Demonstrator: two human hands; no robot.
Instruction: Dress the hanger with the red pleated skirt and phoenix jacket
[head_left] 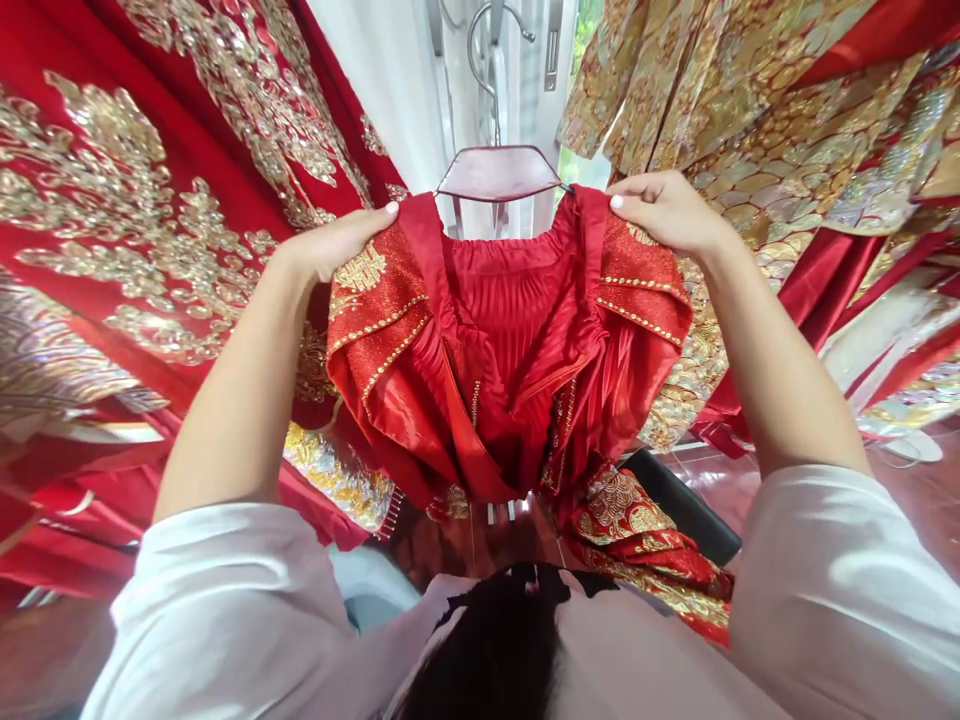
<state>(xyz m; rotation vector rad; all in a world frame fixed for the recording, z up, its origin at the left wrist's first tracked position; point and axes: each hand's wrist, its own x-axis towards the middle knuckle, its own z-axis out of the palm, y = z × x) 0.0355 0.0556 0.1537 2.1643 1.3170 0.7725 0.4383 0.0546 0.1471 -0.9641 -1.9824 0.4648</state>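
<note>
A red pleated dress (pixel 517 290) with gold-beaded trim hangs in front of me on a clothes hanger (pixel 496 172). Its neckline is gathered, and gold embroidery marks both shoulders. My left hand (pixel 349 240) is closed on the left shoulder, its thumb lying on top of the fabric. On the other side, my right hand (pixel 664 212) pinches the right shoulder between thumb and fingers. The hanger's ends go under the shoulder straps. Most fingers of my left hand are hidden behind the cloth.
Red garments with gold sequins (pixel 217 210) hang close on the left. Gold patterned garments (pixel 720 130) hang on the right. Behind the hanger is a metal rack hook (pixel 480 40). Below lie a red and gold cloth (pixel 637 520), a black object (pixel 686 505) and tiled floor (pixel 510 540).
</note>
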